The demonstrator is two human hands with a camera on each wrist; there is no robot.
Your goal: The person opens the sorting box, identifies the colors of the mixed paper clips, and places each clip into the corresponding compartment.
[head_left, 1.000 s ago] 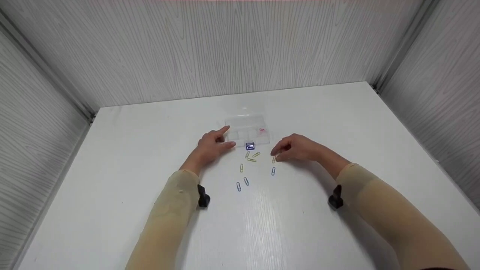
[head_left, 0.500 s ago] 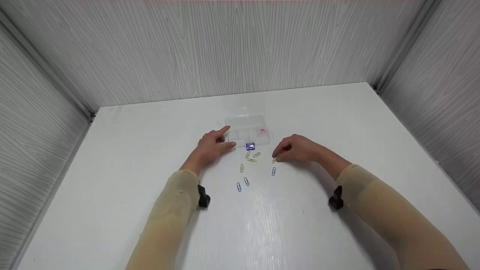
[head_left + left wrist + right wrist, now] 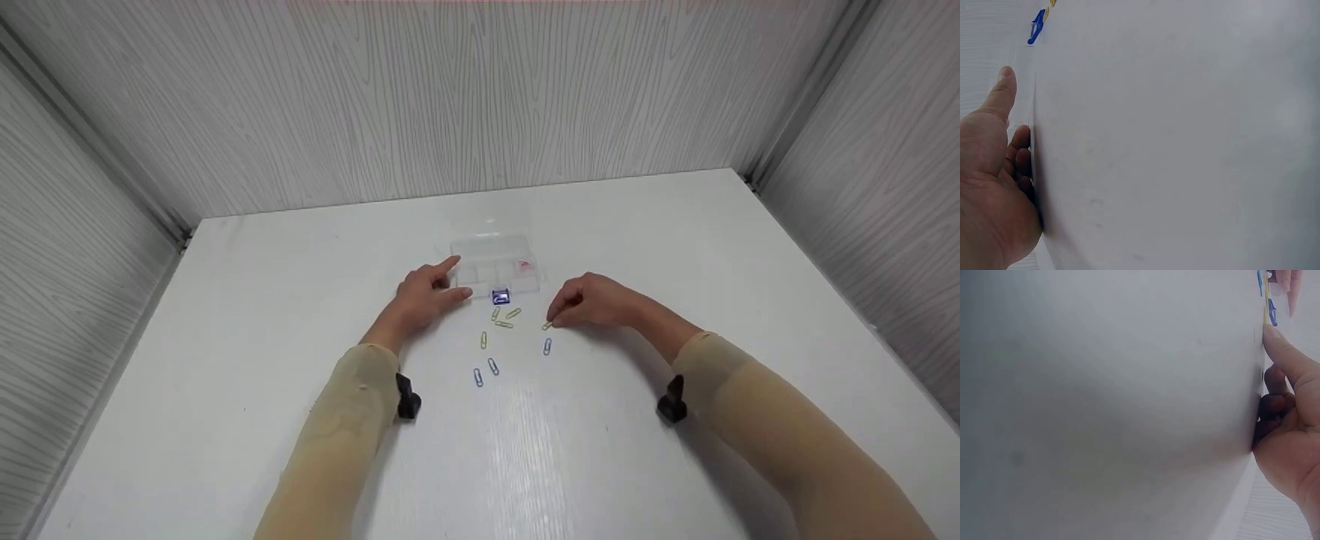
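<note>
Nearest you on the white table [image 3: 637, 457], a pair of blue paper clips [image 3: 486, 372] lies side by side, where it lay a second ago. A little farther, a single blue paper clip [image 3: 547, 346] sits just below your right hand [image 3: 596, 300], with a lone yellow paper clip [image 3: 484, 340] off to its left.

The change is at that right hand: your thumb and forefinger have drawn together, and the pinched yellow clip [image 3: 546, 327] between them, upright on the table a second ago, now slants. That suggests you have it under control rather than lying loose (whether it has left the tabletop, I can't tell). The grip is narrow, fingertips nearly meeting, one end of the clip poking out.

Beyond, three yellow clips [image 3: 505, 325] cluster before the blue piece [image 3: 501, 297] on the front edge of the clear box [image 3: 529, 285]. Your left hand [image 3: 421, 300] keeps its place at the box's left side, thumb and forefinger spread wide and touching it, pinching nothing that shows. In the far right compartment sits something pink [image 3: 525, 264]; behind that, a clear panel [image 3: 491, 246], probably the lid, reaches toward the back wall [image 3: 480, 97].
</note>
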